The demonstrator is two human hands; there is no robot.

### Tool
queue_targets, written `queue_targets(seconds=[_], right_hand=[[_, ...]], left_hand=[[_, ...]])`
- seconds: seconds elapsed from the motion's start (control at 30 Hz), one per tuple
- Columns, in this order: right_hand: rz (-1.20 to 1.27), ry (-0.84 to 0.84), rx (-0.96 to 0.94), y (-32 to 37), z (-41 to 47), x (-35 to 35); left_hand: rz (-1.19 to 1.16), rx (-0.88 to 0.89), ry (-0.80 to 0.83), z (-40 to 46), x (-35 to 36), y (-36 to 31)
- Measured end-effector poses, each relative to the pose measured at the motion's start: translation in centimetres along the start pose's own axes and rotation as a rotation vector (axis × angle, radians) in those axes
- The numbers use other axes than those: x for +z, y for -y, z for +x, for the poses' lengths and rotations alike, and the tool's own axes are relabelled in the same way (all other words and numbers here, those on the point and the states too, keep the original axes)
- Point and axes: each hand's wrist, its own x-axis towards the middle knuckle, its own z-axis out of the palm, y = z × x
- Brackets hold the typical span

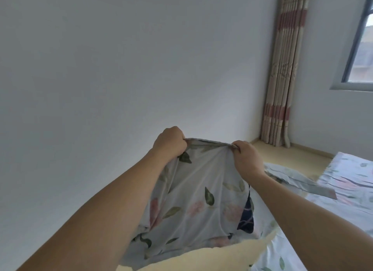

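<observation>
Nearest the camera, the cream pillow pokes out of the bottom of the floral pillowcase, which hangs in the air between the forearms, above the near edge of the bed. A patch of dark checked cloth shows at the case's right side; what it belongs to cannot be told.

Higher up, the left grip is fisted tight around one top corner of the case, and the right grip has its fingers curled over and pinching the other, the hem pulled taut between them.

The step looks like shaking the pillow down into the case. It should go best with both corners held level, short firm shakes, and the pillow's corners worked into the case's corners.

Beyond lie a second pillow on the bed, a striped curtain and a window. No brand, label or writing is legible anywhere.
</observation>
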Motion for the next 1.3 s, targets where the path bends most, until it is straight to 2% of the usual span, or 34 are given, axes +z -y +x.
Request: queue_targets(seconds=[0.37,0.53,0.67,0.87,1.0,1.17,1.3], right_hand=[[-0.033,-0.031,0.009,-4.0,15.8,13.2],[-0.043,0.029,0.033,-6.3,24.7,16.4],[0.046,0.08,0.009,-7.6,30.9,18.6],[0.095,0.241,0.19,-12.9,39.7,21.8],[-0.019,0.258,0.276,-17.5,46.5,24.7],[-0.163,0.128,0.345,-22.1,55.9,26.8],[-0.291,-0.086,0.375,-26.0,62.6,27.2]], left_hand=[[-0.046,0.155,-0.033,21.9,7.7,8.1],[0.018,0.271,-0.022,32.5,10.3,8.9],[0.001,0.315,-0.014,41.3,12.1,9.6],[0.024,0.453,0.03,53.7,18.2,9.2],[0.054,0.563,0.072,62.6,23.1,8.5],[0.011,0.658,0.146,74.2,27.9,5.2],[-0.116,0.695,0.143,83.3,32.1,0.4]])
